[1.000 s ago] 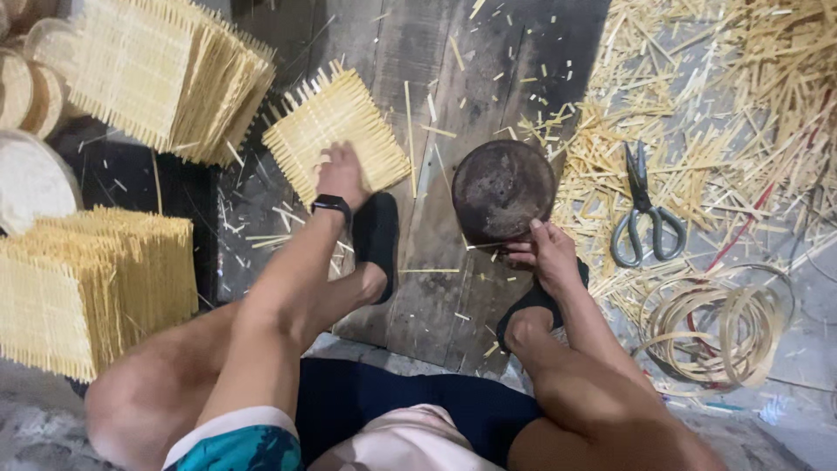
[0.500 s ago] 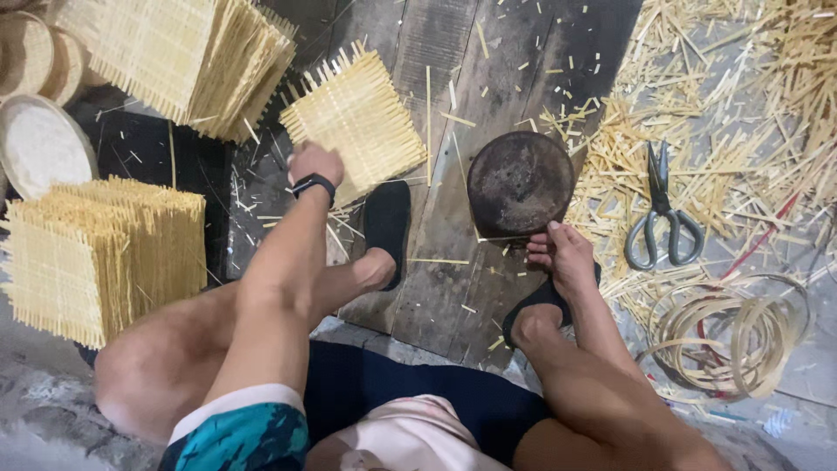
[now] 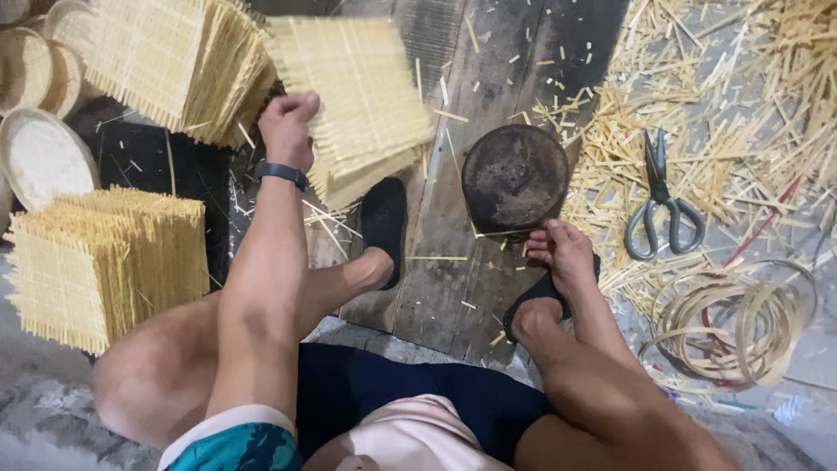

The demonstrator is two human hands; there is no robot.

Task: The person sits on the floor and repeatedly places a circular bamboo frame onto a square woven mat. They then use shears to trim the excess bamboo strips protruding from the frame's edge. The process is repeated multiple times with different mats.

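My left hand [image 3: 290, 129], with a black band on the wrist, grips one edge of a square woven bamboo mat [image 3: 357, 105] and holds it lifted above the wooden board [image 3: 445, 279]. My right hand [image 3: 565, 253] rests at the near rim of a dark round mould [image 3: 514, 177] that stands on the board, its fingers curled; what they hold I cannot make out. My feet in black shoes sit on the board on either side of the mould.
Stacks of woven mats lie at the left [image 3: 105, 262] and upper left [image 3: 174, 65]. Round woven trays [image 3: 44, 157] sit at the far left. Scissors [image 3: 658, 205] lie on bamboo scraps at the right, near coiled bamboo strips [image 3: 741, 323].
My left hand has taken hold of the woven mat and raised it off the board toward me. My right hand stays at the mould's near rim.
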